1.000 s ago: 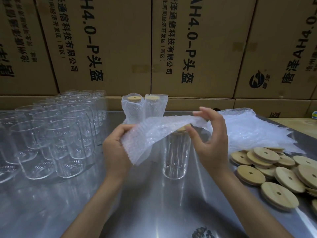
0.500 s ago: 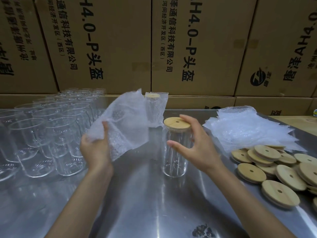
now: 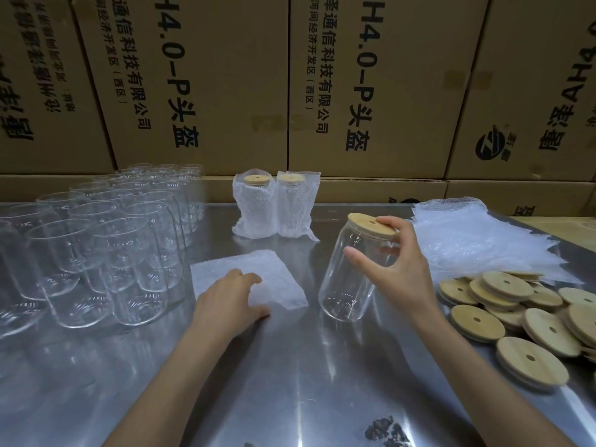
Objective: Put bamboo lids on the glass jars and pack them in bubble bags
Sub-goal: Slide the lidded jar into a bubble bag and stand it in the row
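Steel table (image 3: 290, 382) runs up to stacked cardboard boxes (image 3: 209, 75) at the back. My right hand (image 3: 396, 272) grips the lidded glass jar (image 3: 350, 275) near its top, thumb across the front, fingers curled over the bamboo lid (image 3: 371, 224); jar tilted, top leaning right, base at or just off the table, can't tell which. My left hand (image 3: 230, 301) lies on a flat bubble bag (image 3: 245, 275) just left of the jar, fingers loosely bent, pressing it down. Empty jars (image 3: 106, 253) crowd the left side, loose lids (image 3: 522, 311) and spare bags (image 3: 477, 243) the right, two packed jars (image 3: 274, 206) behind. Bare steel between my forearms, both angled inward.
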Tool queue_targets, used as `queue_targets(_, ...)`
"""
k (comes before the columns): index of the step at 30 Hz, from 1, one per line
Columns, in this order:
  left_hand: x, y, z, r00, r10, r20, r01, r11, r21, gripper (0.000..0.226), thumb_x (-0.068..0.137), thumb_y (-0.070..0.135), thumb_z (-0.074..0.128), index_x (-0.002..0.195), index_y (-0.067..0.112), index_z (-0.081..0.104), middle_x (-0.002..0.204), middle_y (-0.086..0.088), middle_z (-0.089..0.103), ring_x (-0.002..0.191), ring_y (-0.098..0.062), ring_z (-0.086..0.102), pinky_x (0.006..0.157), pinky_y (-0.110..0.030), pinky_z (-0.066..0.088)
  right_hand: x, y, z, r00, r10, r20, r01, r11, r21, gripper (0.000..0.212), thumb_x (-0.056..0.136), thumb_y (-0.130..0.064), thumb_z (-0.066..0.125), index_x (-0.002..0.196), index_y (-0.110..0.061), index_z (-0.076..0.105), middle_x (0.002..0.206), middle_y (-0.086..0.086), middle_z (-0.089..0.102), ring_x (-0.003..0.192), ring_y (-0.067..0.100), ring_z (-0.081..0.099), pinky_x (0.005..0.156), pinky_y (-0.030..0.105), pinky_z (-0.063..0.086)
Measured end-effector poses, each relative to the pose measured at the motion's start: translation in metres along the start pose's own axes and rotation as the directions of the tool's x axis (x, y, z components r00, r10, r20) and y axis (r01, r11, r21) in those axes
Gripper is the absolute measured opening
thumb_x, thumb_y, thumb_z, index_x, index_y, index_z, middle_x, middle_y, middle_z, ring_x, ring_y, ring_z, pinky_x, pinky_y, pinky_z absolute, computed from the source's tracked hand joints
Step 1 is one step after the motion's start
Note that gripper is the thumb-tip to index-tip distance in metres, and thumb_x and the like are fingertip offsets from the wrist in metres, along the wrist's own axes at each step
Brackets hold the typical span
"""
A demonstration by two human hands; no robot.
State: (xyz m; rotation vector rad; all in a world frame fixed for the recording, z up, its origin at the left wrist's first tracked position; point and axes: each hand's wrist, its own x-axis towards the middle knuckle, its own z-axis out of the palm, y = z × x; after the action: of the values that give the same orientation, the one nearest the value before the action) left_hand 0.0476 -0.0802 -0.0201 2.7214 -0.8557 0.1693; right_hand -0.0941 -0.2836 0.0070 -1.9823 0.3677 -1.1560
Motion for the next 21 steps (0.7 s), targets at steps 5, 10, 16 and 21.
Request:
queue_targets(5,0.003,-0.003,-0.004,0.992,0.107,-0.059,-0.11,0.992,-0.054,0.031,0.09,0.042,0.062,0.121,0.037,0.062,0.115,0.015,0.062,0.113,-0.011,0.055,0.087,-0.028,0.044,-0.002,0.0,-0.001,1.0,0.01,0.006,-0.01,1.0,0.005,0.06,0.067,-0.049,0.081,0.116,-0.044,0.045,0.11,-0.031,0.054,0.103,0.005,0.058,0.086,0.037,0.051)
queue_targets(10,0.002,-0.001,-0.003,0.987,0.158,0.023,-0.157,0.987,-0.034,0.03,0.092,0.055,0.053,0.1,0.034,0.072,0.109,0.016,0.067,0.105,-0.013,0.059,0.076,-0.028,0.044,-0.003,0.0,0.001,0.998,0.063,-0.027,-0.06,0.992,0.111,0.061,0.06,-0.06,0.077,0.11,-0.047,0.046,0.106,-0.03,0.057,0.097,-0.003,0.06,0.079,0.028,0.051)
queue_targets(16,0.005,-0.005,-0.001,0.974,0.197,0.115,-0.186,0.978,-0.094,0.024,0.097,0.036,0.051,0.104,0.03,0.073,0.111,0.012,0.069,0.102,-0.014,0.062,0.083,-0.026,0.046,0.001,0.001,0.003,0.934,0.354,0.05,-0.331,0.802,0.497,0.061,0.058,-0.054,0.081,0.107,-0.032,0.052,0.111,0.005,0.065,0.09,0.02,0.068,0.078,0.044,0.056)
queue_targets(21,0.006,-0.012,-0.007,0.96,0.196,0.199,-0.155,0.967,-0.203,0.022,0.096,0.025,0.054,0.09,0.026,0.076,0.075,0.02,0.069,0.071,0.006,0.057,0.072,-0.021,0.043,0.001,0.003,0.0,0.855,0.474,0.21,-0.509,0.689,0.516,0.076,0.056,-0.064,0.07,0.118,-0.022,0.055,0.107,0.003,0.069,0.075,0.009,0.071,0.051,0.023,0.052)
